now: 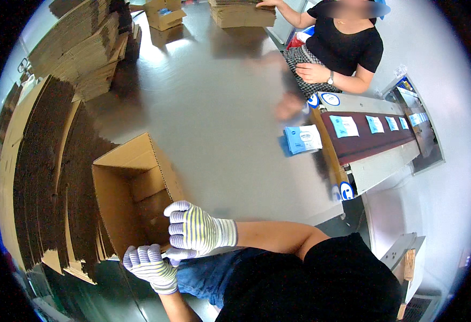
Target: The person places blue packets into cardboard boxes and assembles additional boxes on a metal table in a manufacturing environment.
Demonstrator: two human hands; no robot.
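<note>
An open cardboard box (133, 201) stands at the near left of the metal table, its inside facing me. At its near side are both my hands, in striped white, yellow and purple knit gloves. My right hand (200, 231) is closed, fingers curled in front of the box's right wall. Just below and to its left, my left hand (152, 266) is closed too, fingers bent by the near rim. The hands nearly meet, with a small pale bit between them. What either one holds is hidden by the gloves.
Flattened cardboard stacks (37, 177) line the left. A conveyor (370, 139) at right carries blue-and-white packs (345, 126); another pack (303, 139) lies at its end. A co-worker (337, 48) stands across, one hand on a cardboard pile (242, 15). A small open carton (165, 15) sits farther back.
</note>
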